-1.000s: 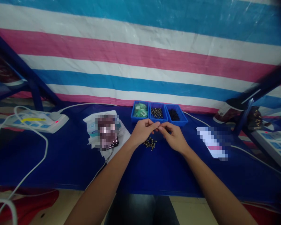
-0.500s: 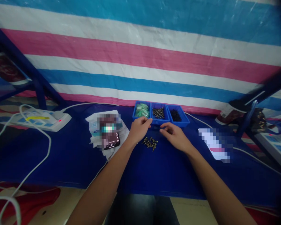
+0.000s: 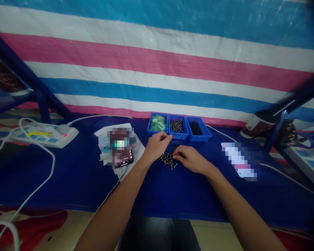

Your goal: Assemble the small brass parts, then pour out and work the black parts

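The right hand [image 3: 189,159] rests half-curled at the edge of the small pile of brass screws [image 3: 167,161], just in front of the blue plastic parts tray [image 3: 178,137], but I cannot tell if it pinches one, the half-closed left hand [image 3: 156,146] seems empty, and one careless touch could scatter these loose screws.

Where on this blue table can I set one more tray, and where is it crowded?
Blue cloth lies open between the power strip and the papers, and between the right hand and the blurred packet. Crowded: the screws, the left hand, the three trays.
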The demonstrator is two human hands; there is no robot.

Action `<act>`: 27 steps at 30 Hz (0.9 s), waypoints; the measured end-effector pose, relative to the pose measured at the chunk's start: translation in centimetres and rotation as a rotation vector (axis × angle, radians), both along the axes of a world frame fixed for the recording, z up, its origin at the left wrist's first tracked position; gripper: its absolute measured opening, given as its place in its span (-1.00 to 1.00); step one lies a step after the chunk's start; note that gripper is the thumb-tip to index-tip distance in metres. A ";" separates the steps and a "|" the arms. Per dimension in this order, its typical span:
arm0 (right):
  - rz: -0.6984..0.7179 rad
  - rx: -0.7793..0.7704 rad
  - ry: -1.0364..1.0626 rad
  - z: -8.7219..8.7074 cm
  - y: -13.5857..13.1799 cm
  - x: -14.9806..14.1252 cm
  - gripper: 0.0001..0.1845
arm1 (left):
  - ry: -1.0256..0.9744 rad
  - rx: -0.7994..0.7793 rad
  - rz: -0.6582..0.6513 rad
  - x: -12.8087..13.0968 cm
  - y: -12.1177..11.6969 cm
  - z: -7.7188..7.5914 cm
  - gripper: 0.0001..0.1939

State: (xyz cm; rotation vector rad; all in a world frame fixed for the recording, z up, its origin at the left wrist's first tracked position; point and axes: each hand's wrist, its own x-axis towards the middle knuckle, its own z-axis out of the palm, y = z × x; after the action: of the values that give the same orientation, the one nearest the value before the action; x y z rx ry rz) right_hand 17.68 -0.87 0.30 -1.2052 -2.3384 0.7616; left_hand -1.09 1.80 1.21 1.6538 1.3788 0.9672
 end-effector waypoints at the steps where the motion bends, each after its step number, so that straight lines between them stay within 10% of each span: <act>1: 0.002 -0.002 0.007 0.0 0.0 0.0 -0.90 | 0.002 0.001 0.001 0.0 0.0 0.0 -0.64; 27: -0.070 -0.058 0.090 0.7 0.2 1.5 -0.89 | 0.056 0.098 0.000 0.2 -0.4 0.1 -0.76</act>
State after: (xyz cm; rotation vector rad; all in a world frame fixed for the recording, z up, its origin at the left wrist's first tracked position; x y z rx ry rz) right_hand 19.14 -0.68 1.05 -1.2431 -2.2038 0.8468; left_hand -0.87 1.38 1.30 1.7659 1.3873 1.0096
